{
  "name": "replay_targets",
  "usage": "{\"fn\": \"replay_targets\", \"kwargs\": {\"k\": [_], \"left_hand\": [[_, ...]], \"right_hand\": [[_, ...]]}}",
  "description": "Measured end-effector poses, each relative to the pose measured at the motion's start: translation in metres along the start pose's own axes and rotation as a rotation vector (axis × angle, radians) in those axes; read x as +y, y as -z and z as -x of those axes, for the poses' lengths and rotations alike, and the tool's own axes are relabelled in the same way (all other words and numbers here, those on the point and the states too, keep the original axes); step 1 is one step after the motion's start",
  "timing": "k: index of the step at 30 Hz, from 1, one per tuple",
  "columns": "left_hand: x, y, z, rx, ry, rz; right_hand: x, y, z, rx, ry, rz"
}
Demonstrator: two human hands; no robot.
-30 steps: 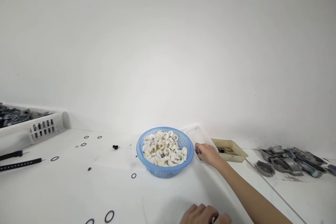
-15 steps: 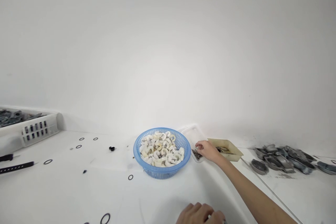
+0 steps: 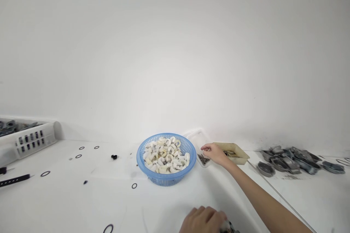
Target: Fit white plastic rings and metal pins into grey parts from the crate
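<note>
1 white wall [image 3: 169,62] behind, 1 white table [image 3: 82,204] below. Far L of view: 1 white slotted crate [image 3: 50,134], cut by the edge, grey metal parts inside, no count poss. Approx. centre: 1 round blue basket [image 3: 166,177], mesh-sided, full of white & yellowish curved pieces [image 3: 166,160] (piled too deep to count). Far R: 1 heap of grey metal shells [image 3: 290,160], overlapping, no exact no.; 1 more shell [image 3: 333,167] just R of it. 1 beige tray [image 3: 242,156] near the wall, thin dark bits in it. 1 shallow clear tray [image 3: 199,138] betw. basket & beige tray.

Hands: 2. R hand [image 3: 214,154] is over the clear tray's edge, thumb & fingertips drawn close; can't tell if anything's pinched. L hand [image 3: 202,220], bottom edge of view, has fingers curled round 1 metal part [image 3: 227,226] that pokes out by the thumb: silvery w/ dark patches, mostly hidden.

Far L: 2 black strips [image 3: 15,180]. On table's L half: 6 black rings [image 3: 45,173], flat, well apart. Small metal pieces [image 3: 202,159] lie in the clear tray just below R fingertips: thin, dark brownish-grey, jumbled, too small to count.
</note>
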State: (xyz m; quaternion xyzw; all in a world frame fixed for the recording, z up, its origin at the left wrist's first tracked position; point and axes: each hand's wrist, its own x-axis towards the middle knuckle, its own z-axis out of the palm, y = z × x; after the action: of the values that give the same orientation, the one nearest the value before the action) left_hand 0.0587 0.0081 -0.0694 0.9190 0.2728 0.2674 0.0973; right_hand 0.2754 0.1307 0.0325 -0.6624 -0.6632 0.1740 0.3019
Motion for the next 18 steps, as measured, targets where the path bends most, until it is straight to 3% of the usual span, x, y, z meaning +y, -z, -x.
{"fn": "replay_targets", "kwargs": {"k": [2,6,11,14,18], "left_hand": [[0.003,0.015,-0.001,-0.085,0.007,0.091],[0.014,0.043,0.003,-0.065,0.087,0.281],[0.026,0.057,0.005,-0.077,0.141,0.413],[0.032,0.064,0.004,-0.135,0.204,0.471],[0.04,0.073,0.0,-0.164,0.248,0.492]], "right_hand": [[-0.001,0.005,0.017,0.024,-0.038,-0.109],[-0.002,0.013,0.075,0.026,-0.086,-0.38],[-0.011,0.011,0.151,-0.093,-0.129,-0.689],[-0.016,0.005,0.174,-0.155,-0.155,-0.806],[-0.021,-0.002,0.182,-0.206,-0.174,-0.88]]}}
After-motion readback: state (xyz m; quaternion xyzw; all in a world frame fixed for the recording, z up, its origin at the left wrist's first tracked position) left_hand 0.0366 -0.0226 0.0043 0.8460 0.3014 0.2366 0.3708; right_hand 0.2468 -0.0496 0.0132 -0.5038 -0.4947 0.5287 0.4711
